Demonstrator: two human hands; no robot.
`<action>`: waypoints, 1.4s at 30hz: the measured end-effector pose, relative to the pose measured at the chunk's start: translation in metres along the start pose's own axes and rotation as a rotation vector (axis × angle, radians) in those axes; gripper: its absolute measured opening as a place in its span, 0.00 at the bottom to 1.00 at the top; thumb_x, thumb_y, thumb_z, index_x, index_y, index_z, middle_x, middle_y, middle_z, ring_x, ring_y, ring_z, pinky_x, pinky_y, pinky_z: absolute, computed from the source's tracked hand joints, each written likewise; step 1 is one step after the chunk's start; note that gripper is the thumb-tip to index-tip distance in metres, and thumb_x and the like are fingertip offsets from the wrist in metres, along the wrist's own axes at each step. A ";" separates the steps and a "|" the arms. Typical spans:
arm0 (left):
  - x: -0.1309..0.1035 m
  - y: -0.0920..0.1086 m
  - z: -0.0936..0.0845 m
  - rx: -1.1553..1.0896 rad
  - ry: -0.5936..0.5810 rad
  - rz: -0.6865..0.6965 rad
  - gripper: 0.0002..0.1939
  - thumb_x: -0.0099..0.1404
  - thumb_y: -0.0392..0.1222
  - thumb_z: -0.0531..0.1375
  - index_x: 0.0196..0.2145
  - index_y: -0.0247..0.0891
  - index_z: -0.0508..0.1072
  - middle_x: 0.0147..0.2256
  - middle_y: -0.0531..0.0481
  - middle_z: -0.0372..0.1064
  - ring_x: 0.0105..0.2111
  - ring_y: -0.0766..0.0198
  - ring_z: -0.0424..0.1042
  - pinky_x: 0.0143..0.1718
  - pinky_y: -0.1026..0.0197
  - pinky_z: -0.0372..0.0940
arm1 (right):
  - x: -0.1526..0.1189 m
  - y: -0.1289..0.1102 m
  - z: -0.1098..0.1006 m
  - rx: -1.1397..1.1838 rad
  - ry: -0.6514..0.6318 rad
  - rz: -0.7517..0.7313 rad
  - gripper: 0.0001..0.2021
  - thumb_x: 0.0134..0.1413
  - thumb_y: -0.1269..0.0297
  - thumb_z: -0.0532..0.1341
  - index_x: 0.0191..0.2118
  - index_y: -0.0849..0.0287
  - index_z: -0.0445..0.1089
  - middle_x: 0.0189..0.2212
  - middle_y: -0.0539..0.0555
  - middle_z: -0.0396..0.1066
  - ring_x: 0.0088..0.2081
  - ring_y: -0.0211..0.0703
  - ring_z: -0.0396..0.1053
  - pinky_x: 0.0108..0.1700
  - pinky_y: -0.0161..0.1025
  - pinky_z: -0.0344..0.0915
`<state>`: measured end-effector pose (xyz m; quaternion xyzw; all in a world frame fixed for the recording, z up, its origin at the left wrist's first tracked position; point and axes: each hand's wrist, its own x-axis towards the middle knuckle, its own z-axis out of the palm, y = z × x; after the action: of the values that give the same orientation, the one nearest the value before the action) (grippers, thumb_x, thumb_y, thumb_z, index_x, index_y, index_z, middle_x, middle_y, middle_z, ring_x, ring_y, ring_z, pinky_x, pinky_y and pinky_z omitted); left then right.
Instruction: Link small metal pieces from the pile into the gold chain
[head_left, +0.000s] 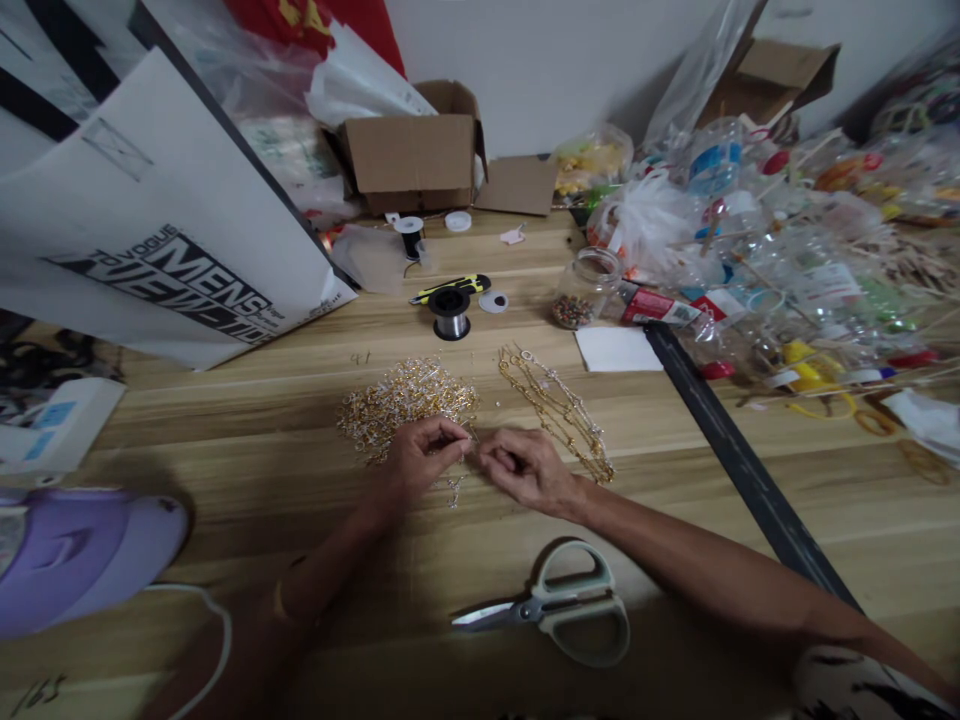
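In the head view my left hand (pixel 426 455) pinches thumb and forefinger together at the edge of a pile of gold and silver beads (pixel 401 400). A short bit of beaded chain (pixel 454 490) hangs or lies just below its fingertips. Close to its right, my right hand (pixel 529 468) is closed, with thumb and forefinger meeting near the left fingertips. What the right fingers hold is too small to make out. Gold and silver beaded chains (pixel 559 410) lie beyond the right hand. Nearer to me rest scissors (pixel 574 605) with pale handles, blades pointing left.
Behind the beads stand a spool of silvery wire (pixel 451 318), a yellow-black utility knife (pixel 469 284) and a glass jar (pixel 589 285) of small beads. Plastic bottles (pixel 810 270) crowd the right. A white bag (pixel 180 230) and a purple appliance (pixel 90 550) stand left; cardboard boxes (pixel 412 155) sit behind.
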<state>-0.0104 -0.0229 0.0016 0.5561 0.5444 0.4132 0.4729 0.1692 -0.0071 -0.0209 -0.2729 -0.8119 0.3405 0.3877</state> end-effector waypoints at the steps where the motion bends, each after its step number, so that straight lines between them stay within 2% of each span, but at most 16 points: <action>1: 0.000 0.000 0.000 0.000 -0.002 0.002 0.03 0.50 0.36 0.63 0.25 0.34 0.73 0.23 0.51 0.72 0.25 0.67 0.69 0.28 0.67 0.63 | 0.000 0.000 0.000 -0.002 0.001 0.002 0.03 0.52 0.73 0.56 0.29 0.61 0.66 0.18 0.43 0.53 0.20 0.30 0.52 0.24 0.28 0.52; 42: -0.003 -0.003 -0.001 0.104 0.019 0.087 0.02 0.54 0.36 0.61 0.26 0.34 0.73 0.25 0.50 0.72 0.27 0.66 0.71 0.31 0.66 0.65 | 0.002 -0.003 -0.001 -0.015 0.025 0.031 0.04 0.52 0.72 0.56 0.28 0.61 0.65 0.18 0.43 0.52 0.19 0.29 0.50 0.23 0.28 0.51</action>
<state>-0.0120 -0.0257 -0.0010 0.5993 0.5448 0.4097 0.4197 0.1683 -0.0074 -0.0179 -0.2928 -0.8051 0.3369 0.3906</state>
